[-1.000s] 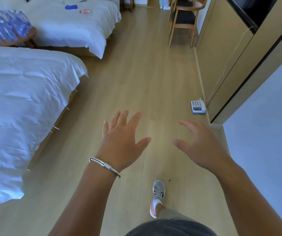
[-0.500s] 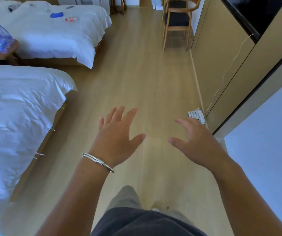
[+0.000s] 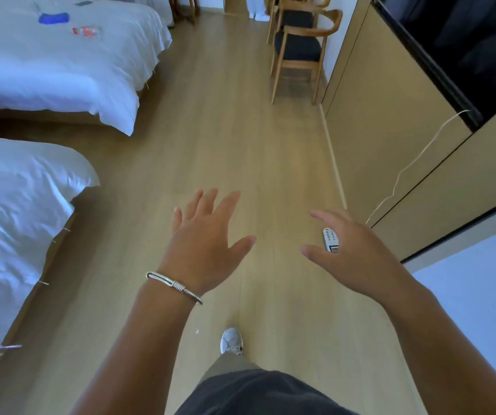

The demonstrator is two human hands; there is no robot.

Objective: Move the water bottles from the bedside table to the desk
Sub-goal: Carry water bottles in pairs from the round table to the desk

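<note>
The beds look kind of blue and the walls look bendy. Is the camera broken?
No. In the head view, the white far bed and near bed take a bluish cast from the light, and the far bed is smeared by motion blur. The wide-angle lens bows the cabinet wall edges. Both hands, left and right, look fairly sharp.

I see a hotel-style bedroom: two white beds [image 3: 25,205], wood floor [image 3: 226,130], chair [image 3: 297,52], wall television [image 3: 462,46].
</note>
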